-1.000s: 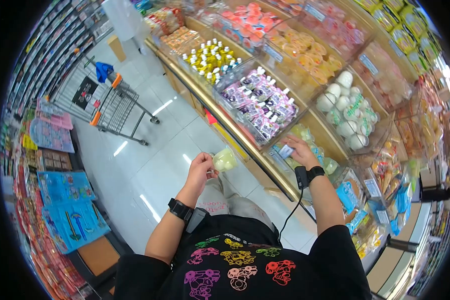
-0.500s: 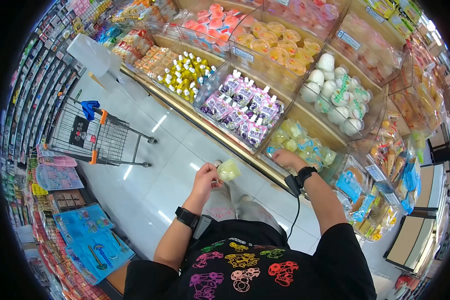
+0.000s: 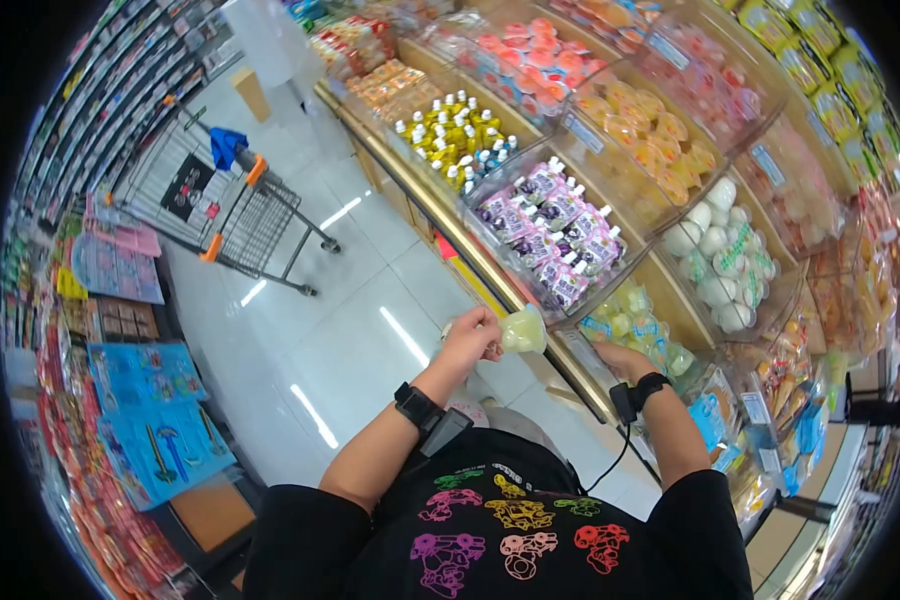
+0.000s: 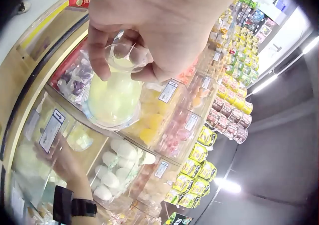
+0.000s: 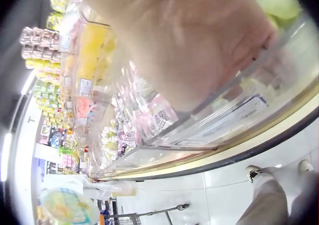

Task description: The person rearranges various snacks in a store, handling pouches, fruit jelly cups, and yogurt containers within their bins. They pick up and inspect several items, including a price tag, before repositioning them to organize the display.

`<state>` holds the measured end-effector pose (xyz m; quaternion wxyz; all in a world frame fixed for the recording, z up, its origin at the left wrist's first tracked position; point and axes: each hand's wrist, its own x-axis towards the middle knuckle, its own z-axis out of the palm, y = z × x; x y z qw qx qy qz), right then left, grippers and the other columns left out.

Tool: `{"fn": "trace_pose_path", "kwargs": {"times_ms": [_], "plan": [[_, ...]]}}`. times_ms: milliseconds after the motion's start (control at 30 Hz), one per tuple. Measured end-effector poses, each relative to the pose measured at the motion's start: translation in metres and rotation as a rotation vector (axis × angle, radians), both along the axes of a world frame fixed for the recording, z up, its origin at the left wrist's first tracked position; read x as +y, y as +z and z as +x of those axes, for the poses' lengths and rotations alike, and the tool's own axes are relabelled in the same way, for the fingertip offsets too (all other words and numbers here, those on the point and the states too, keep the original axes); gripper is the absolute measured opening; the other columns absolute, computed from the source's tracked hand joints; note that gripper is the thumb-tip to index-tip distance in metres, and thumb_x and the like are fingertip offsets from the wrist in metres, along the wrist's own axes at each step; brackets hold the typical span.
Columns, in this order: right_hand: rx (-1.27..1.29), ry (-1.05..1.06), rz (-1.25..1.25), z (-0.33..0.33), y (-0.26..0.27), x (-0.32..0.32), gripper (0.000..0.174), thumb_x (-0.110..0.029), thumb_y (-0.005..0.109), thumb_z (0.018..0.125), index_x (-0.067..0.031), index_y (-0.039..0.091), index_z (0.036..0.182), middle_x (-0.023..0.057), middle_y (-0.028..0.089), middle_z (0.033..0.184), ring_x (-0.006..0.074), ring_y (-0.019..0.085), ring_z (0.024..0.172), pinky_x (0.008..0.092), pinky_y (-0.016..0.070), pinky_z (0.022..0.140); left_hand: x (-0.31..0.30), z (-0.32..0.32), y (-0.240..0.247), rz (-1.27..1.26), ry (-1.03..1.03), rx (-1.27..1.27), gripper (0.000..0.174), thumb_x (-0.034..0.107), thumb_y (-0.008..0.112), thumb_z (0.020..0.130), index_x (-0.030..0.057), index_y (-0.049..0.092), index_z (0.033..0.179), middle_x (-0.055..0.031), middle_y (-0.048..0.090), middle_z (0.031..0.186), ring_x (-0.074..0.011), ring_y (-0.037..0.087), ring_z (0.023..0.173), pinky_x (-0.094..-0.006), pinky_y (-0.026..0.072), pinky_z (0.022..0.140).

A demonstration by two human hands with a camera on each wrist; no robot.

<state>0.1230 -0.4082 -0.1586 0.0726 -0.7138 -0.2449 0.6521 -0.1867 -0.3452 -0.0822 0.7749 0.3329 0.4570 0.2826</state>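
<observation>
My left hand [image 3: 473,340] pinches a pale green jelly cup [image 3: 523,330] by its narrow end, in front of the display's edge. In the left wrist view the cup [image 4: 113,99] hangs below thumb and fingers, wide lidded end down. My right hand [image 3: 620,362] reaches into the bin of green jelly cups [image 3: 638,325], at its front wall. The left wrist view shows that hand [image 4: 59,157] behind the clear panel with a price label [image 4: 52,130]. Its fingers are partly hidden and blurred, so I cannot tell whether they hold a cup.
Beside the green cups are purple jelly pouches [image 3: 552,232], white egg-shaped packs [image 3: 720,262] and orange jelly cups [image 3: 648,125] in clear-walled bins. A shopping cart [image 3: 220,200] stands in the aisle at left. Blue toy packs [image 3: 155,420] lie on the shelf opposite.
My left hand has moved right with the jelly cup, closer to the display's edge. The right hand has gone from the bin's label down behind its front wall. The head view has swung back and forth.
</observation>
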Motion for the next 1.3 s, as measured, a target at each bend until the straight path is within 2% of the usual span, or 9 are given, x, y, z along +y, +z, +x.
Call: {"fn": "trace_pose_path", "kwargs": {"times_ms": [267,367,467,533,767,867,933,1067,1300], "plan": [[0.134,-0.054,-0.128,-0.001,0.005,-0.001,0.054,-0.052,0.043,0.092,-0.0104,0.052,0.125,0.0064,0.055,0.124,0.0150,0.053,0.106,0.0299,0.0432,0.090,-0.060,-0.038,-0.033,-0.129,0.050,-0.012,0.007,0.004,0.052,0.078,0.0102,0.047,0.078,-0.0012,0.052,0.071,-0.0139,0.057,0.062,-0.0278,0.0480,0.055],[0.049,-0.097,0.025,-0.006,0.014,-0.007,0.051,-0.051,0.046,0.091,-0.0115,0.056,0.122,0.0041,0.059,0.118,0.0131,0.055,0.100,0.0267,0.0431,0.087,-0.071,-0.048,-0.035,-0.128,0.081,0.014,0.007,0.004,0.051,0.079,0.0099,0.047,0.077,-0.0020,0.054,0.071,-0.0141,0.057,0.061,-0.0278,0.0477,0.055],[0.325,-0.159,0.132,0.031,-0.018,-0.030,0.044,-0.045,0.047,0.093,-0.0123,0.056,0.122,0.0013,0.059,0.114,0.0116,0.054,0.099,0.0242,0.0414,0.086,-0.074,-0.059,-0.035,-0.151,0.060,0.047,0.007,0.005,0.051,0.079,0.0101,0.047,0.077,-0.0027,0.055,0.071,-0.0140,0.056,0.061,-0.0275,0.0473,0.055],[0.036,0.065,0.275,0.037,-0.010,-0.035,0.034,-0.034,0.049,0.094,-0.0108,0.057,0.118,0.0000,0.061,0.104,0.0108,0.055,0.093,0.0241,0.0430,0.082,-0.070,-0.062,-0.034,-0.169,0.023,0.099,0.007,0.005,0.050,0.080,0.0104,0.047,0.077,-0.0031,0.055,0.071,-0.0140,0.056,0.061,-0.0272,0.0471,0.055],[-0.182,-0.132,0.732,0.031,-0.006,-0.082,0.027,0.002,0.061,0.082,0.0005,0.060,0.108,0.0046,0.062,0.088,0.0118,0.058,0.081,0.0240,0.0464,0.075,-0.028,-0.037,-0.018,-0.129,-0.085,0.141,0.010,0.002,0.048,0.077,0.0114,0.045,0.077,-0.0027,0.053,0.070,-0.0142,0.055,0.060,-0.0263,0.0454,0.052],[-0.261,-0.408,0.937,0.014,0.028,-0.088,0.027,0.001,0.060,0.084,0.0016,0.059,0.111,0.0040,0.062,0.087,0.0106,0.058,0.077,0.0241,0.0484,0.071,-0.022,-0.020,-0.002,-0.080,-0.100,0.146,0.014,-0.001,0.044,0.073,0.0105,0.047,0.080,-0.0017,0.049,0.070,-0.0130,0.051,0.057,-0.0245,0.0415,0.049],[-0.150,-0.552,0.873,-0.003,0.076,-0.085,0.029,0.002,0.058,0.085,0.0010,0.058,0.114,0.0044,0.063,0.090,0.0085,0.057,0.073,0.0219,0.0491,0.062,-0.019,-0.011,0.010,-0.012,-0.111,0.112,0.025,-0.003,0.042,0.068,0.0086,0.051,0.088,-0.0005,0.047,0.070,-0.0100,0.044,0.053,-0.0222,0.0354,0.046],[0.099,-0.426,0.909,-0.033,0.129,-0.074,0.028,0.000,0.055,0.087,0.0017,0.058,0.116,0.0060,0.063,0.094,0.0068,0.057,0.069,0.0203,0.0475,0.054,-0.018,-0.012,0.019,0.014,-0.255,-0.043,0.033,-0.003,0.042,0.065,0.0055,0.055,0.094,0.0001,0.048,0.071,-0.0070,0.037,0.053,-0.0202,0.0286,0.045],[0.308,-0.298,0.892,-0.080,0.116,-0.035,0.029,-0.003,0.053,0.089,0.0009,0.057,0.118,0.0051,0.063,0.094,0.0072,0.057,0.069,0.0208,0.0484,0.054,-0.035,-0.054,0.033,0.095,-0.408,-0.083,0.029,-0.004,0.044,0.069,0.0034,0.062,0.090,0.0037,0.044,0.066,-0.0038,0.031,0.052,-0.0202,0.0226,0.046]]}}
